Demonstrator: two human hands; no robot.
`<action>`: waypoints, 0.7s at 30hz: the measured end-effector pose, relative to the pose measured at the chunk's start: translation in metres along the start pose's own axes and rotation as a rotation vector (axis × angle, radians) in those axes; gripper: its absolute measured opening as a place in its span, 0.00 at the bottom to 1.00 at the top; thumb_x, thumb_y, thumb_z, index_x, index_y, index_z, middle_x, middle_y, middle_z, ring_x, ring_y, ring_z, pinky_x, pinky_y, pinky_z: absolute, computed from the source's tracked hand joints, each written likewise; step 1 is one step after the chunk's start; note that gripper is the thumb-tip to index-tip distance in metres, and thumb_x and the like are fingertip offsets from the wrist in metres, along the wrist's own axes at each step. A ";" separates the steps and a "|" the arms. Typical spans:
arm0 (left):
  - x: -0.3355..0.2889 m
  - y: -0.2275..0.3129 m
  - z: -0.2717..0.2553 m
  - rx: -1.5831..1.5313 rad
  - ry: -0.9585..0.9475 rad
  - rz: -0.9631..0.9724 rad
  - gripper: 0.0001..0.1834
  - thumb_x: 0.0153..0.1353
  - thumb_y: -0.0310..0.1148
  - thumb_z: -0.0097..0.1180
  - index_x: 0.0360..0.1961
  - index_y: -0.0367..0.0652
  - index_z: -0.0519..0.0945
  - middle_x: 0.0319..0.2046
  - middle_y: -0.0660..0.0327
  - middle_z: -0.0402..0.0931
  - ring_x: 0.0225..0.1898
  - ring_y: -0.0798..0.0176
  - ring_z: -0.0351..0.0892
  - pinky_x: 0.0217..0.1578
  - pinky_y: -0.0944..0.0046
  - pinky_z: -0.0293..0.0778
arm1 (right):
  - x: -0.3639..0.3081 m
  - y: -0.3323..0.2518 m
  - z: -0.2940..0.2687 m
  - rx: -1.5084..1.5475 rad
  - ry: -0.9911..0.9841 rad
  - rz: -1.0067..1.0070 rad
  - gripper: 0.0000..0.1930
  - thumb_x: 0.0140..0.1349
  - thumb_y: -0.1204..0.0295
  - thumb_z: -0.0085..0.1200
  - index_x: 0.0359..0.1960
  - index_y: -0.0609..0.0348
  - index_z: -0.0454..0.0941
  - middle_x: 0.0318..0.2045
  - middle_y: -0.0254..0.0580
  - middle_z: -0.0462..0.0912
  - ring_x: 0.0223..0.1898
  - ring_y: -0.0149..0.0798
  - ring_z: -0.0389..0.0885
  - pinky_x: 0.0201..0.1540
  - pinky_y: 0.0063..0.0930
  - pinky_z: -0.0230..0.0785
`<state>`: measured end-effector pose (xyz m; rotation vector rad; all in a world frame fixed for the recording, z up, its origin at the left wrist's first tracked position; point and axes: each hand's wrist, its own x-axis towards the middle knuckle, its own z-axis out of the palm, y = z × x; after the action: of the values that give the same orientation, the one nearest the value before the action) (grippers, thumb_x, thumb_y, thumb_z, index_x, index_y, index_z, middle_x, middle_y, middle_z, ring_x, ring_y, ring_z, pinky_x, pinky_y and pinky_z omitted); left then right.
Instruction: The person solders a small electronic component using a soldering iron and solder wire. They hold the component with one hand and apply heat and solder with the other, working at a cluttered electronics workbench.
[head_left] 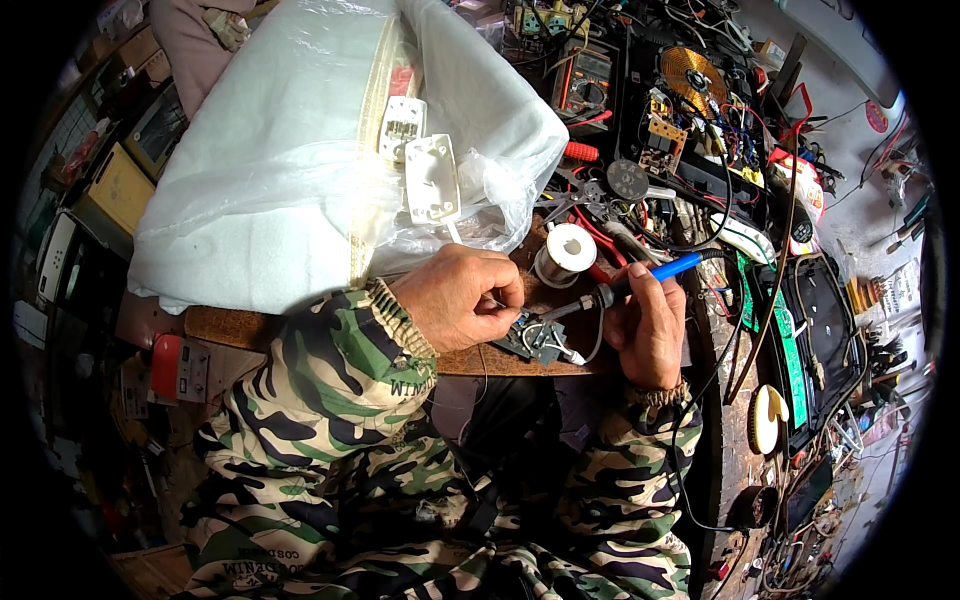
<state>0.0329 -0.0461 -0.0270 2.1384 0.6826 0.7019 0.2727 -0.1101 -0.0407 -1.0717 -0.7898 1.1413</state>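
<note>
Holding soldering iron, sleeves lettered

I see a brown wooden table in the middle, with bright light falling over it. To the right is a rough old wooden bench. Boxes crowd the dim left side. Far right is something pale grey; I can't tell if it's wall or floor.
</note>
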 end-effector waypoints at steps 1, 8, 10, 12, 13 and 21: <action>0.000 0.000 0.000 0.001 0.004 0.002 0.06 0.53 0.23 0.64 0.28 0.35 0.78 0.25 0.60 0.79 0.24 0.69 0.78 0.26 0.68 0.75 | 0.000 0.000 0.000 0.003 -0.003 -0.001 0.12 0.70 0.62 0.52 0.34 0.57 0.74 0.21 0.33 0.73 0.11 0.26 0.65 0.12 0.19 0.50; -0.001 0.001 -0.001 -0.006 -0.001 -0.017 0.04 0.51 0.19 0.63 0.29 0.34 0.79 0.28 0.62 0.81 0.25 0.72 0.77 0.26 0.72 0.74 | 0.001 0.003 -0.002 0.012 -0.012 -0.008 0.12 0.69 0.62 0.53 0.34 0.57 0.74 0.21 0.33 0.74 0.11 0.26 0.66 0.12 0.19 0.51; -0.001 0.000 0.000 -0.008 -0.002 -0.016 0.04 0.51 0.19 0.63 0.29 0.34 0.79 0.28 0.62 0.81 0.25 0.72 0.77 0.26 0.72 0.74 | 0.001 0.002 -0.002 0.016 -0.012 -0.010 0.12 0.69 0.62 0.53 0.34 0.58 0.75 0.21 0.33 0.74 0.11 0.26 0.66 0.12 0.19 0.51; 0.000 0.001 0.000 -0.009 -0.001 -0.018 0.04 0.51 0.19 0.63 0.29 0.34 0.79 0.28 0.62 0.81 0.25 0.72 0.77 0.26 0.72 0.74 | 0.001 0.002 -0.002 0.016 -0.019 -0.010 0.12 0.69 0.62 0.53 0.34 0.58 0.75 0.20 0.33 0.74 0.11 0.26 0.66 0.12 0.19 0.51; 0.000 0.001 0.000 -0.009 -0.001 -0.019 0.04 0.51 0.19 0.63 0.29 0.34 0.79 0.28 0.62 0.81 0.25 0.73 0.77 0.26 0.72 0.74 | 0.001 0.002 -0.004 0.013 -0.028 -0.011 0.11 0.69 0.63 0.53 0.34 0.58 0.75 0.21 0.33 0.74 0.11 0.26 0.66 0.12 0.19 0.51; -0.002 0.001 -0.001 -0.016 -0.002 -0.034 0.05 0.51 0.19 0.63 0.29 0.34 0.79 0.29 0.62 0.81 0.25 0.73 0.78 0.26 0.72 0.75 | 0.001 0.002 -0.003 0.088 0.057 0.003 0.14 0.70 0.59 0.51 0.35 0.58 0.75 0.18 0.32 0.71 0.10 0.28 0.63 0.12 0.21 0.51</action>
<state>0.0310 -0.0472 -0.0260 2.1080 0.7082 0.6850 0.2746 -0.1098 -0.0435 -1.0281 -0.6878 1.1329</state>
